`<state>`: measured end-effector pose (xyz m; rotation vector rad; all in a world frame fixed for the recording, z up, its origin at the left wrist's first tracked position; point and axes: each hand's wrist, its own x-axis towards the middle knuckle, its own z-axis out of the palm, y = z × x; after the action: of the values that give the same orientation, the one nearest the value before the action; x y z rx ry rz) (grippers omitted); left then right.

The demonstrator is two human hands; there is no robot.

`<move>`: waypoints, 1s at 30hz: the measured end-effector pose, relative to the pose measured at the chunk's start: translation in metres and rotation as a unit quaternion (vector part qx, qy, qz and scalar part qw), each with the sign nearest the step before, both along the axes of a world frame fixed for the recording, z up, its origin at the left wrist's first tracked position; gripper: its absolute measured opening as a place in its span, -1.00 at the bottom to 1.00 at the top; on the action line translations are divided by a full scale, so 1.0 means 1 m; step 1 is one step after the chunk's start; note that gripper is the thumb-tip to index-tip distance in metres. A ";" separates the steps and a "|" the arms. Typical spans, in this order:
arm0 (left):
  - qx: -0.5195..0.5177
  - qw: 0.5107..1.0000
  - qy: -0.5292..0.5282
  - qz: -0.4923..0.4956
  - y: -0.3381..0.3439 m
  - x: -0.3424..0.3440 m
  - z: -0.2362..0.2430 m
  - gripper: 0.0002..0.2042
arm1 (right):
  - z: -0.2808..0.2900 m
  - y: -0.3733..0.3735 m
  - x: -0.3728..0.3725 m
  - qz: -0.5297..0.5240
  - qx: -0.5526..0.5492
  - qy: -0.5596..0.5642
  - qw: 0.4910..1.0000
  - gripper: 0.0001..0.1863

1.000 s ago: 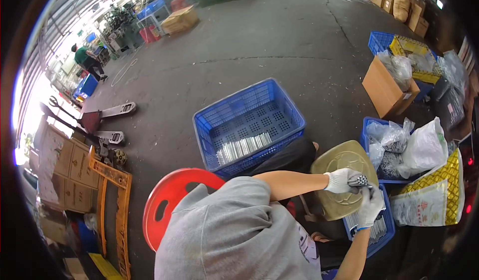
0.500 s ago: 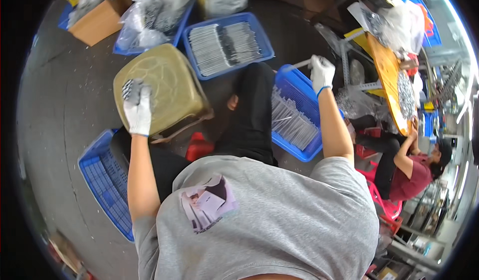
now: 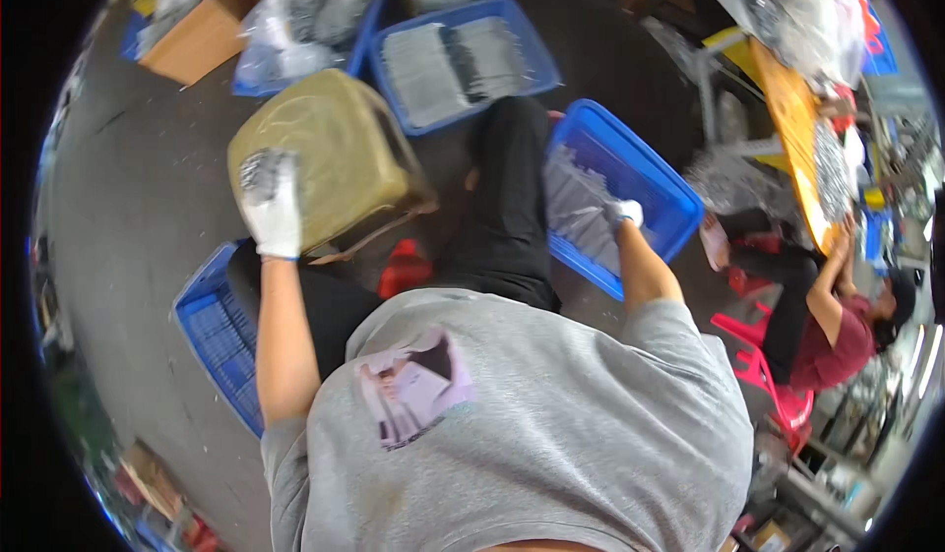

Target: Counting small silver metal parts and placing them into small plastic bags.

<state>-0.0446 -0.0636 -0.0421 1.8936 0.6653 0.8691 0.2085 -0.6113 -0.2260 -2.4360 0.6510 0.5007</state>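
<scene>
My left hand (image 3: 276, 210), in a white glove, rests on the yellowish plastic-covered stool top (image 3: 330, 129). Its fingers are closed over a cluster of small silver-and-dark metal pieces (image 3: 264, 170), too blurred to name. To the right, my gloved right hand (image 3: 627, 214) is down in a blue basket (image 3: 679, 193), at the pile of thin silvery rods (image 3: 583, 208) lying there. Motion smears its fingers, so I cannot see whether it grips a rod.
Ahead stands another blue basket (image 3: 541, 65) with rods in rows. Beside it are bagged parts (image 3: 285, 40) and a cardboard box (image 3: 192, 40). A blue crate (image 3: 212, 326) stands at left. A person (image 3: 837, 340) sits by a wooden bench (image 3: 792, 139) at right.
My right hand, which held up a thin rod above the far end of the basket, has come down and nearer, onto the rods. My left hand stays on the stool. The whole view has shifted slightly.
</scene>
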 end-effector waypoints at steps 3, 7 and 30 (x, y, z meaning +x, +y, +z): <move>0.225 0.969 0.104 -0.007 0.010 0.010 -0.019 -0.82 | 0.002 0.033 0.019 0.095 -0.077 0.026 0.992 -0.66; 0.015 1.000 0.019 0.004 -0.012 0.005 -0.002 -0.85 | 0.079 0.120 0.058 0.182 0.348 -0.109 0.913 -0.72; -0.130 0.991 -0.007 0.003 -0.019 0.005 0.003 -0.87 | 0.294 0.439 -0.089 0.503 0.473 -0.142 0.709 -0.80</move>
<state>-0.0394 -0.0824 -0.0389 1.6508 0.7387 0.7604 0.1198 -0.1723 0.0678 -1.5494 -0.9704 0.6101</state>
